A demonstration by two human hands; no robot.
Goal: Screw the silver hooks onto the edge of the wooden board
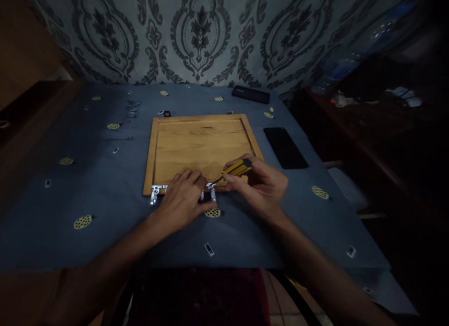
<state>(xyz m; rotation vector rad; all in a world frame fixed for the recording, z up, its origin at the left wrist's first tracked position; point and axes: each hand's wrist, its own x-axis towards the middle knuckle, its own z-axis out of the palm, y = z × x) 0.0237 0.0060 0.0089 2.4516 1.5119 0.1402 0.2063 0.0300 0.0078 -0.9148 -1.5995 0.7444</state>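
Note:
A wooden panel (203,143) with a raised frame lies flat on the table. Silver metal hinges sit along its near edge: one hinge (154,194) at the left corner, another hinge (212,191) between my hands. My left hand (184,195) rests over the near edge, fingers bent on the wood and thumb reaching below the right-hand hinge, which it steadies. Part of the metal is hidden under those fingers. In my right hand (264,183) is a yellow-and-black screwdriver (238,168), tilted, its tip down at that hinge.
On the blue patterned tablecloth (105,185), a black phone (286,147) lies right of the panel and a dark case (250,94) lies behind it. Small metal pieces (131,112) are at the back left. A plastic bottle (345,66) stands on the dark side surface at right.

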